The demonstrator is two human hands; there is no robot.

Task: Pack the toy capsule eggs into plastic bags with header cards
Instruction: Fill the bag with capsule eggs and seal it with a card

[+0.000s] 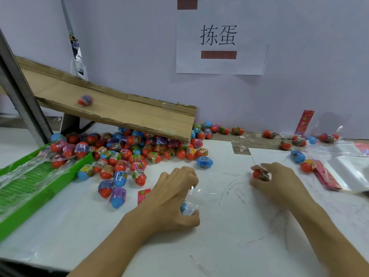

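My left hand (175,196) grips a clear plastic bag (201,194) on the white table, with a blue capsule egg (184,207) inside it under my fingers. A red header card (144,194) peeks out at the left of that hand. My right hand (277,180) holds a red capsule egg (257,173) in curled fingers, just right of the bag's mouth. A big pile of red and blue eggs (127,154) lies under the cardboard chute (123,108). One egg (85,100) rolls down the chute, blurred.
A green slotted tray (30,188) with plastic film over it sits at the left. Spare clear bags (351,168) and red header cards (327,178) lie at the right, with loose eggs (298,155) near them. A paper sign (219,39) hangs on the back wall.
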